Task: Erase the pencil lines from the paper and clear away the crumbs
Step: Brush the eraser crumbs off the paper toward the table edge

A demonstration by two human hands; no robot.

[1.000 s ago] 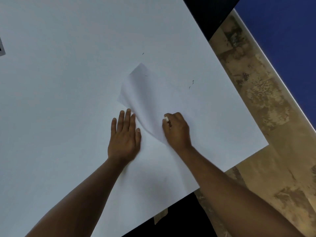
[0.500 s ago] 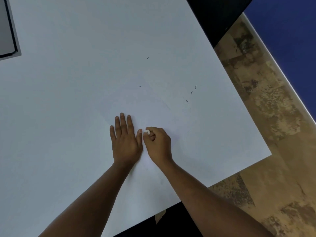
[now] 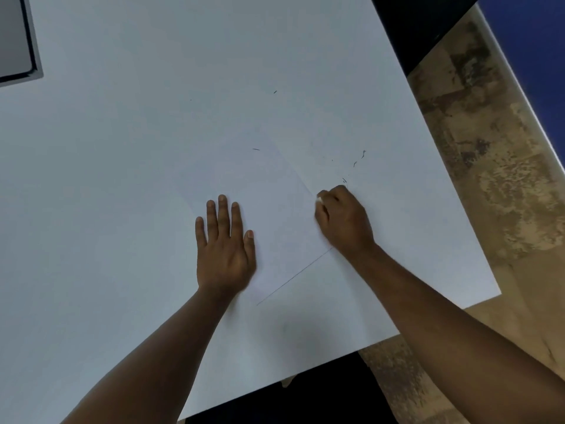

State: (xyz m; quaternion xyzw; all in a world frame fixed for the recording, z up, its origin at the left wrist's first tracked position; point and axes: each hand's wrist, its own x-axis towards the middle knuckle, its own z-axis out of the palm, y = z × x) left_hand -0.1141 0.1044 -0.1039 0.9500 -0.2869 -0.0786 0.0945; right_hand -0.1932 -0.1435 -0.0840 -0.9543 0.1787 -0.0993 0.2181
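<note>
Pinching eraser [image 3: 319,200] in right hand [image 3: 344,220], crumbs [image 3: 354,163] just off at one o'clock, left hand [image 3: 224,249] flat on paper [image 3: 275,215].

White paper [image 3: 275,209] lies flat, corner toward 12 o'clock, one pencil line [image 3: 293,276] at its 6 o'clock edge. Dark crumbs [image 3: 354,163] scattered approx 2 o'clock. Small white eraser [image 3: 319,200] at paper's 3 o'clock edge.

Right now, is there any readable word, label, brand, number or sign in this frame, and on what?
None. The paper and white table show no print, only dark eraser crumbs. The white eraser in the right hand and the grey object at top left show no readable marking.
</note>
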